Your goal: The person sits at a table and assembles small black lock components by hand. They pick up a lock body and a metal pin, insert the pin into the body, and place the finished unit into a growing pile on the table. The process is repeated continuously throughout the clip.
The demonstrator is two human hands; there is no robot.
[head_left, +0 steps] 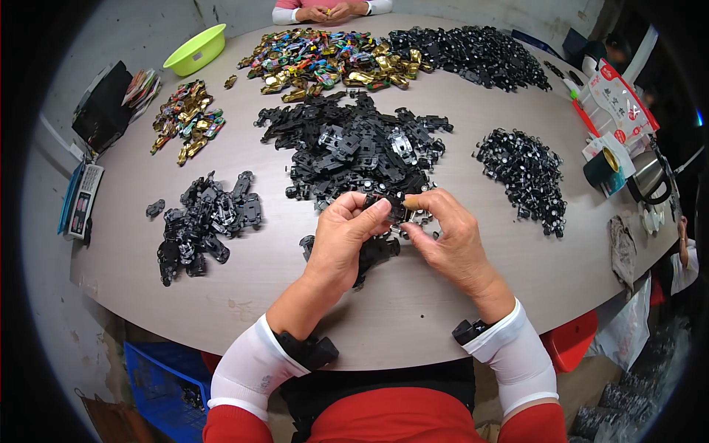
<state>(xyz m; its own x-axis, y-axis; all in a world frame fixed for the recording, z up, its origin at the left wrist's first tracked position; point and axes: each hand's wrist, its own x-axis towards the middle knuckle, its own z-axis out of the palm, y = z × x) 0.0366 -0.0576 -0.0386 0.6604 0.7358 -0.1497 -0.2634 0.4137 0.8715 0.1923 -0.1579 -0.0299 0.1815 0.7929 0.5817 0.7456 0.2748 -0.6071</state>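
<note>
Both forearms, in white sleeves, reach forward. The left hand and right hand meet, fingertips pinched together, each grip apparently closed.

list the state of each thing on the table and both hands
left hand: closed on a small black part, fingers pinching
right hand: pinching the same black part from the other side
big black parts pile: loose heap, just beyond the hands
coloured parts pile: spread out, far side
green bowl: upright, contents not visible
kettle: upright, lid shut
calculator: lying flat at the table's left edge
</note>
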